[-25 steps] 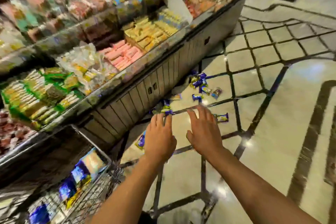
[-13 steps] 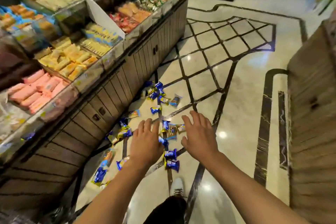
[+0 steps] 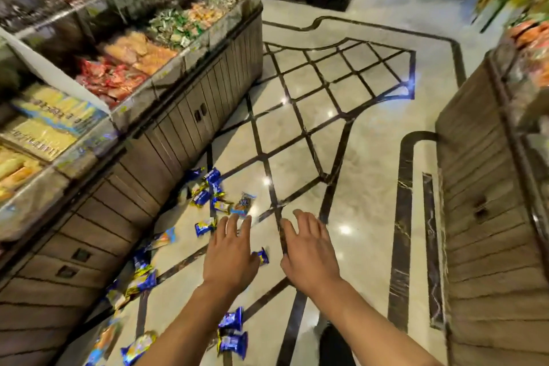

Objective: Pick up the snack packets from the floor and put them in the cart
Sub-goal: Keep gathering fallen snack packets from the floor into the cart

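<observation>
In the head view, we held our left hand (image 3: 230, 249) and our right hand (image 3: 309, 249) out over the glossy cream marble floor with dark inlaid lines (image 3: 371, 140), palms down, fingers spread and empty, neither touching anything. We judged this as a reach toward the spill, made with loose fingers so either hand could close on whatever came first.

The small shiny blue-and-gold snack packets (image 3: 205, 226) lay scattered along the foot of the grey slatted wooden display counter (image 3: 178, 128) on our left, from a cluster beyond our left fingertips down to a pair beside our left forearm (image 3: 231, 336). One packet (image 3: 263, 256) showed between our hands, just beside the left thumb.

The cart was not in view, so we could not say where the packets would go.

Room was open ahead and between the hands. The counter's base hemmed in the packets on the left, and a second wooden stand (image 3: 487, 217) bounded the aisle on the right, well apart from them.
</observation>
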Demonstrator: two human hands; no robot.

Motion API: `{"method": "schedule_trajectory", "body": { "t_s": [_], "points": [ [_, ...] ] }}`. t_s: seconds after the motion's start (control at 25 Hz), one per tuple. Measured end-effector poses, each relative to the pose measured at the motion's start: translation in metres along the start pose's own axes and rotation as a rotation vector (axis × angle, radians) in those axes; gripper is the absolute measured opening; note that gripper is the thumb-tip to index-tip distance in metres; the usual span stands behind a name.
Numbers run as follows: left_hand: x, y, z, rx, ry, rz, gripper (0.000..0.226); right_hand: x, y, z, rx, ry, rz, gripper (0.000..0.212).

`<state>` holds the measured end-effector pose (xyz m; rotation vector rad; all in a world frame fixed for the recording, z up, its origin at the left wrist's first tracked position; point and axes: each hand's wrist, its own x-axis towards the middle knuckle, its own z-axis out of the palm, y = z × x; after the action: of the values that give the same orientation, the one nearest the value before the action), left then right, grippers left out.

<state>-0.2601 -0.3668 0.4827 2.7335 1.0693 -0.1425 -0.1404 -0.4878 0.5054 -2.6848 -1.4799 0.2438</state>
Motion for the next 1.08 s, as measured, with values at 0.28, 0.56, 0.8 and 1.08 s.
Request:
{"method": "schedule_trajectory", "body": {
  "t_s": [0.28,0.56,0.8,1.08],
  "points": [
    [0.101,0.061,-0.016,-0.016,0.021,-0.279,0.082,0.134,0.105,-0.031,0.047,-0.035,-0.238,0.075],
    [0.204,0.061,-0.035,-0.068,0.087,-0.496,0.081,0.273,0.12,-0.057,-0.014,-0.048,-0.512,0.073],
    [0.284,0.039,-0.026,-0.108,0.073,-0.646,0.084,0.381,0.089,-0.062,-0.071,-0.101,-0.692,0.076],
    [0.348,-0.001,-0.04,-0.216,0.104,-0.903,0.081,0.487,0.054,-0.063,-0.128,-0.173,-0.948,0.075]
  ]
}}
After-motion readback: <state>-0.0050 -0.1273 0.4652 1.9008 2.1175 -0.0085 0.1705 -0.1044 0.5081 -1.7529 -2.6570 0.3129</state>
